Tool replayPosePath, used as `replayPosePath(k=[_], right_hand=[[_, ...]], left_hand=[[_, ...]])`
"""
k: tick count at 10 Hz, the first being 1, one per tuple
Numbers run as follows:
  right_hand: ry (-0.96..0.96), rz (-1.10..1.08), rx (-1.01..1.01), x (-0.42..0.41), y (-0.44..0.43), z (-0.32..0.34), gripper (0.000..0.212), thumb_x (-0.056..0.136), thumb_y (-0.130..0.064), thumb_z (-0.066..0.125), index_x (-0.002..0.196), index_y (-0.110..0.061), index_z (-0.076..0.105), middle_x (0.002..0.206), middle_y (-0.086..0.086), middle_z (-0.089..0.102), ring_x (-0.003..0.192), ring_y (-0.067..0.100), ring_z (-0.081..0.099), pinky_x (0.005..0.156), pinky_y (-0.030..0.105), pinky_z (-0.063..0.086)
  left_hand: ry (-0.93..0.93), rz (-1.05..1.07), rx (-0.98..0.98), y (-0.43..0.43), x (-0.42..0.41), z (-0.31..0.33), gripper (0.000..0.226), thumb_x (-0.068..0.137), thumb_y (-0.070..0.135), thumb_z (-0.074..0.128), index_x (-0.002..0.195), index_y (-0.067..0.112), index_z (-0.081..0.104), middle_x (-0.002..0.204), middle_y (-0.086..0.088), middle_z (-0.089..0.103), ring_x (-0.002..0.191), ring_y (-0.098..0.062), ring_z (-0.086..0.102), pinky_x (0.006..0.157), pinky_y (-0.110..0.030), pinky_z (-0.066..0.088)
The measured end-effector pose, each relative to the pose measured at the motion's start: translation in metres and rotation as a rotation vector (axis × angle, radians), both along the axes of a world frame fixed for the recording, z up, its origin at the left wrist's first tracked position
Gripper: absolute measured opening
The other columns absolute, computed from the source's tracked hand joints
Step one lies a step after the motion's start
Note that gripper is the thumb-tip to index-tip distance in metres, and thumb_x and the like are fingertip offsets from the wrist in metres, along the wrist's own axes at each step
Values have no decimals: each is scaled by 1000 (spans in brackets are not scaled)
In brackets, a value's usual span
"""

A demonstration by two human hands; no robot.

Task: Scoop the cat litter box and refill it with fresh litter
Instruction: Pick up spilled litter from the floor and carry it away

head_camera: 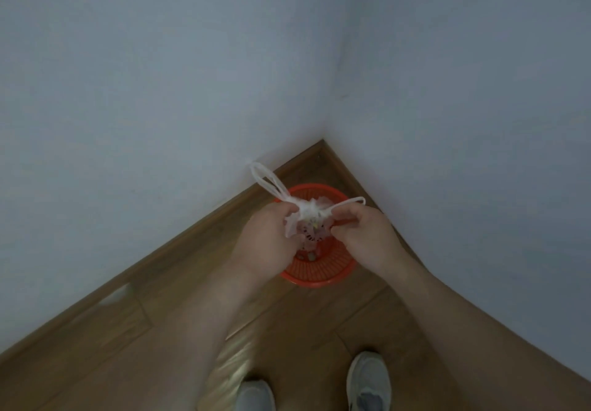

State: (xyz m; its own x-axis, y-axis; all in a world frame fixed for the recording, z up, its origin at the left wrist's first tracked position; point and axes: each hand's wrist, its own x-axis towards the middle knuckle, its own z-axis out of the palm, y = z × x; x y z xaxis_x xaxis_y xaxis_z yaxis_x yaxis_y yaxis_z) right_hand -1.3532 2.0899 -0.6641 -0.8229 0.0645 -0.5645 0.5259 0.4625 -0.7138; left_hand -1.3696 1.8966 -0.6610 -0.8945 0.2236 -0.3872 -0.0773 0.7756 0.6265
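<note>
A thin white plastic bag hangs bunched above an orange perforated waste bin that stands on the floor in the corner of the room. My left hand grips the bag's left side, and one handle loop sticks up and to the left. My right hand pinches the right side, with the other handle loop stretched out to the right. The bag's neck is gathered between the two hands. Small dark lumps show through the bag and in the bin below. No litter box or scoop is in view.
Two pale blue walls meet in a corner just behind the bin, edged by a wooden skirting board. The floor is brown wood laminate. My two grey shoes stand at the bottom of the view.
</note>
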Motion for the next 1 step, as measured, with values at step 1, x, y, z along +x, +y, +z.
replayPosePath(k=[1], right_hand=[[50,-22,45,4,-4,25,27,88,-22,68,115,-21,69,111,-10,68,103,7,63,85,18,48]], left_hand=[[44,-26,31,-7,0,28,41,90,38,64,129,24,58,129,3,61,115,-14,59,96,-38,51]])
